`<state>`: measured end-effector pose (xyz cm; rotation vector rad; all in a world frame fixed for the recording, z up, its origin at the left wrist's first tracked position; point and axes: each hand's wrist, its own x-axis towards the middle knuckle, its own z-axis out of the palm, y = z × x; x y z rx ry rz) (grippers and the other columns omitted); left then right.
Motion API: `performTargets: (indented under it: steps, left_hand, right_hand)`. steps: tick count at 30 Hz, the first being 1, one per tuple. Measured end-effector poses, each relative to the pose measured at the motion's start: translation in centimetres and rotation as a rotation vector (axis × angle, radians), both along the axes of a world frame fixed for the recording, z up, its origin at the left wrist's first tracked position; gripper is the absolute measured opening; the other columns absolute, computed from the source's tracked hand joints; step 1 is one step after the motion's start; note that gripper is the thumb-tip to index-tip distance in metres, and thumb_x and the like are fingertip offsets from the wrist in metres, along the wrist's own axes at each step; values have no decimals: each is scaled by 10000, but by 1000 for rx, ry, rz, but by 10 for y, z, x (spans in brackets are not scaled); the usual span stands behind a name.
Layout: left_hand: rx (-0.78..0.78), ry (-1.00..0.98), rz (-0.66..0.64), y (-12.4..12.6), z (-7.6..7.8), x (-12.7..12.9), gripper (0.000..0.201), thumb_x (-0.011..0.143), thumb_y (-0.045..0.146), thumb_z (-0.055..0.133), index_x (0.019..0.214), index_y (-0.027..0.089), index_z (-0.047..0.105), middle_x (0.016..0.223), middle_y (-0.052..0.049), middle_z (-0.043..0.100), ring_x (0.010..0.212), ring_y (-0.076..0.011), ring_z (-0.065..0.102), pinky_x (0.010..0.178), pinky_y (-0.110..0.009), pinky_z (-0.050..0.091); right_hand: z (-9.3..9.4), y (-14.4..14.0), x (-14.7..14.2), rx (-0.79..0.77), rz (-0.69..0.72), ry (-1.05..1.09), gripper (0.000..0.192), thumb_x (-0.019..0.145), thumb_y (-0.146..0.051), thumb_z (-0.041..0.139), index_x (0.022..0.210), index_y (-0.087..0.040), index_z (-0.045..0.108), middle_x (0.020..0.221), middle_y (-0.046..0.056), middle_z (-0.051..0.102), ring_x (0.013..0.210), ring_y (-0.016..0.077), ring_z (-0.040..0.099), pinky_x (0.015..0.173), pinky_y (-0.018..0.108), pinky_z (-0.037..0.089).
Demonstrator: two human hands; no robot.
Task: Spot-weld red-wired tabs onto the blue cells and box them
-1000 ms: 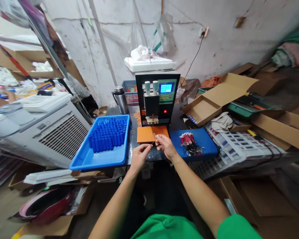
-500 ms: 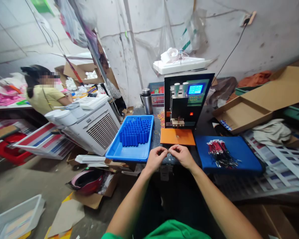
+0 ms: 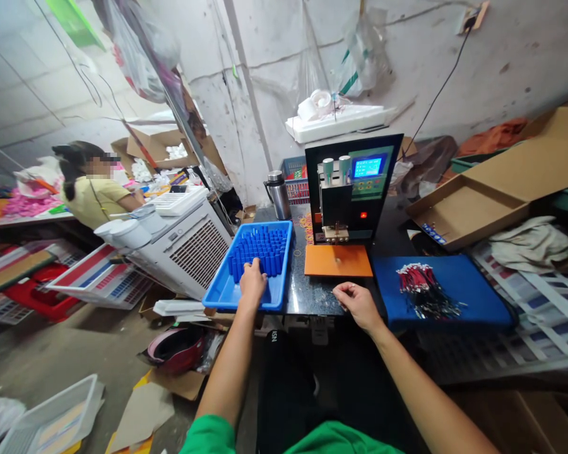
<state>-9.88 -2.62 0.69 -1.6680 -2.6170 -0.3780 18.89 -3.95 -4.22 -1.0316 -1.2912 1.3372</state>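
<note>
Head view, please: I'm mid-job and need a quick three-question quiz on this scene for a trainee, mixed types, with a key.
1. Pick one. The left grip is at:
A) the steel flask
B) the blue cylinders in the blue tray
C) the open cardboard box

2. True or false: the red-and-black wires lie on the blue mat.

3. Fill in the colour: the flat plate at the foot of the black machine is ____.

Key: 1. B; 2. True; 3. orange
</note>
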Motion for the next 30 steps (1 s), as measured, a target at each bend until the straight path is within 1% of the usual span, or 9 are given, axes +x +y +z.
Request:
performTargets:
  steps: [4, 7, 11, 13, 15, 17, 20, 26, 30]
  left_hand:
    - [36, -41, 1, -6, 1, 0, 280, 870, 228, 617, 1142, 198, 556, 1017, -129, 660, 934, -303, 679, 780, -359, 495]
    - [186, -178, -35, -9, 2, 0, 193, 841, 243, 647, 1014, 222, 565, 874, -57, 673, 864, -264, 672, 766, -341, 492]
    - [565, -487, -239, 3, 6, 28, 200, 817, 306, 671, 969, 217, 576, 900, -28, 673, 839, -190, 653, 781, -296, 503]
    - [665, -642, -365, 16, 8, 53, 252, 818, 324, 664, 1027, 204, 591, 962, -40, 682, 869, -176, 656, 782, -285, 512]
    - [667, -766, -458, 31, 7, 82, 335, 810, 319, 670, 1111, 190, 599, 974, -50, 693, 860, -170, 665, 764, -281, 520]
    - [606, -840, -529, 47, 4, 108, 372, 808, 308, 672, 1150, 175, 616, 917, -46, 705, 792, -161, 669, 740, -282, 524]
    - [525, -878, -586, 67, -6, 137, 323, 801, 286, 669, 1101, 165, 663, 831, -34, 712, 705, -155, 660, 707, -284, 524]
    - [389, -952, -669, 86, -20, 155, 159, 786, 301, 652, 875, 171, 670, 746, -18, 687, 691, -169, 651, 656, -273, 515]
    - [419, -1026, -691, 93, -24, 159, 217, 776, 355, 658, 896, 174, 653, 802, -22, 685, 744, -173, 645, 717, -291, 525]
  right_hand:
    - [-2, 2, 4, -20, -11, 28, 413, 686, -570, 745, 680, -176, 622, 519, -25, 517, 451, 105, 431, 463, 253, 332]
    - [-2, 5, 8, -42, -43, 58, 421, 675, -571, 758, 695, -174, 619, 513, -28, 518, 444, 103, 438, 454, 246, 333]
    - [1, 13, 11, -42, -106, 117, 413, 679, -563, 758, 718, -180, 610, 521, -32, 521, 442, 101, 436, 447, 243, 333]
    - [4, 18, 12, -29, -146, 140, 409, 677, -560, 757, 716, -183, 602, 524, -34, 520, 441, 99, 432, 449, 243, 335]
    - [8, 21, 14, -22, -173, 155, 405, 676, -556, 754, 713, -185, 597, 528, -35, 520, 442, 99, 432, 453, 245, 340]
    - [11, 23, 16, -20, -186, 162, 397, 679, -550, 750, 717, -185, 598, 532, -35, 520, 447, 101, 435, 460, 247, 347]
    - [14, 25, 23, -14, -216, 166, 384, 681, -538, 746, 727, -187, 599, 537, -36, 515, 454, 104, 436, 464, 249, 347]
    - [19, 42, 43, 22, -262, 136, 348, 712, -522, 710, 733, -198, 583, 535, -42, 503, 450, 108, 419, 458, 252, 337]
    - [25, 63, 47, 118, -301, 70, 286, 736, -473, 681, 742, -195, 614, 615, -10, 576, 533, 135, 498, 546, 274, 415]
